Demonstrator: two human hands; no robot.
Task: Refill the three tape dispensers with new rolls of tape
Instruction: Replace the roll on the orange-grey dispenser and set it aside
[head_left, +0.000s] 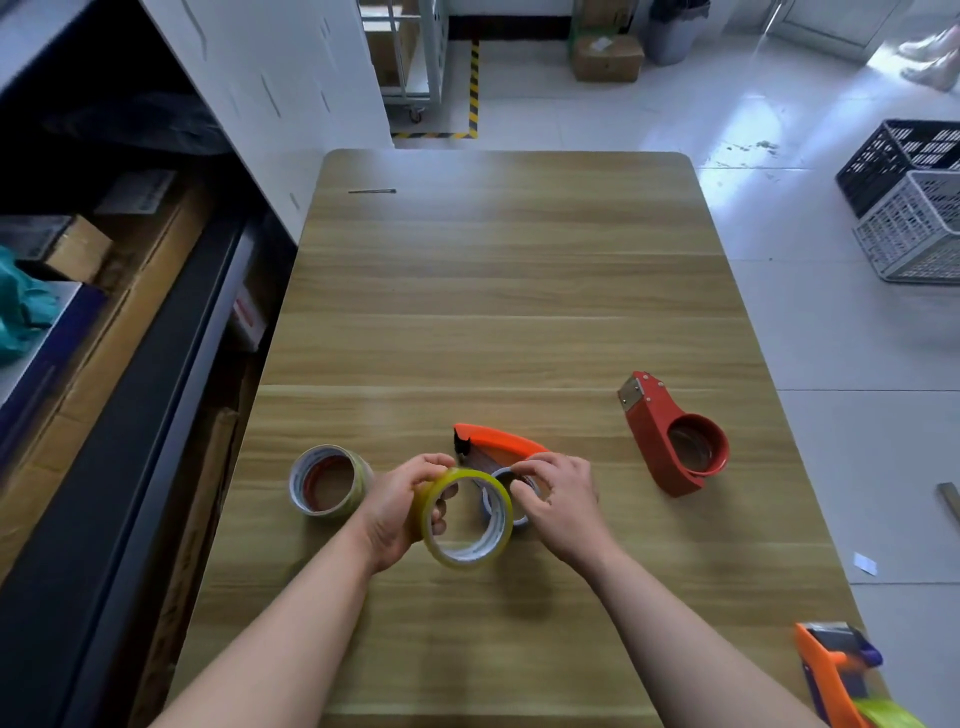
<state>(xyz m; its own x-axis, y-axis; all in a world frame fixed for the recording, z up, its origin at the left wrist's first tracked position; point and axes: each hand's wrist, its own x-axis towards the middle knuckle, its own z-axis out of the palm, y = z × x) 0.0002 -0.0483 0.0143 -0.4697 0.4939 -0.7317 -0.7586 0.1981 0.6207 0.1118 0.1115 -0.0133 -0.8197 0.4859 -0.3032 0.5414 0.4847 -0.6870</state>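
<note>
My left hand (402, 506) grips a yellowish clear tape roll (467, 519) upright above the wooden table (509, 291). My right hand (558, 501) pinches at the roll's right edge, in front of a blue-and-white core (522, 519). Just behind the hands lies an orange dispenser (496, 441) on its side. A second tape roll (330, 480) lies flat to the left. A red dispenser (675, 441) with a roll in its ring rests on the right. An orange and purple dispenser (836, 670) sits at the table's near right corner.
A thin dark stick (371, 191) lies near the table's far left. Shelving with cardboard boxes (78, 249) runs along the left. Black and white plastic crates (914, 208) stand on the floor at right. A paper scrap (865, 564) lies on the floor.
</note>
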